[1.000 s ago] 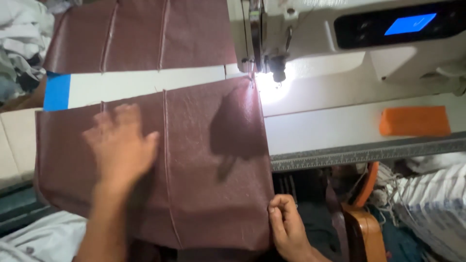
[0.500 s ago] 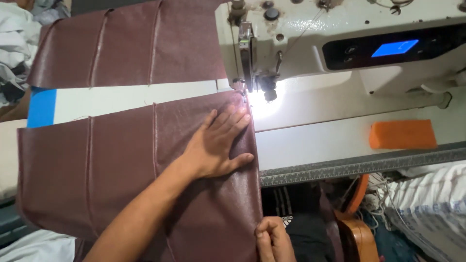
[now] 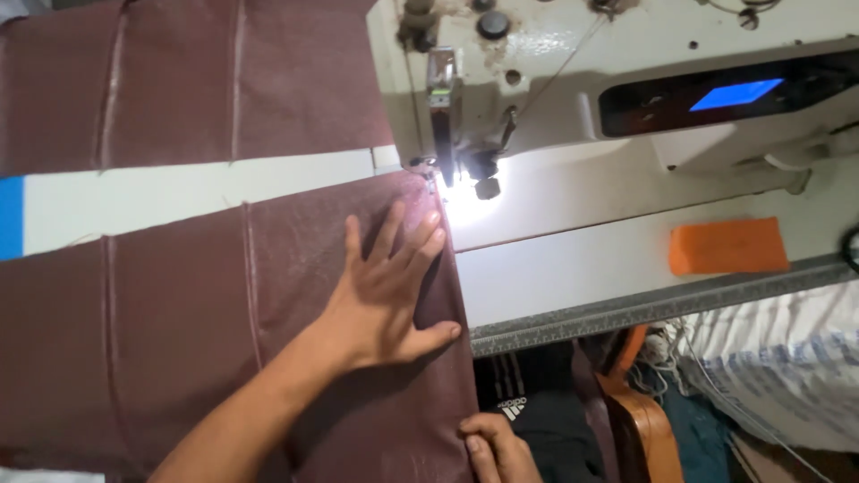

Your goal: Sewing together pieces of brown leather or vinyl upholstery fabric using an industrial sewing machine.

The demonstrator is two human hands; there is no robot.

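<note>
1. Two hands are on one maroon fabric panel spread over the white surface.
2. My left hand lies flat on it, fingers spread apart, gripping nothing, pressing the cloth down just short of the needle.
3. My right hand sits at the bottom edge, fingers curled together on the panel's right edge near the corner.
4. That right edge runs up to the presser foot of the sewing machine, lit by its lamp.
5. As I judge it, the top corner is at the foot and the whole edge below is yet to be stitched.
6. A second maroon panel lies beyond; an orange block rests to the right.
</note>
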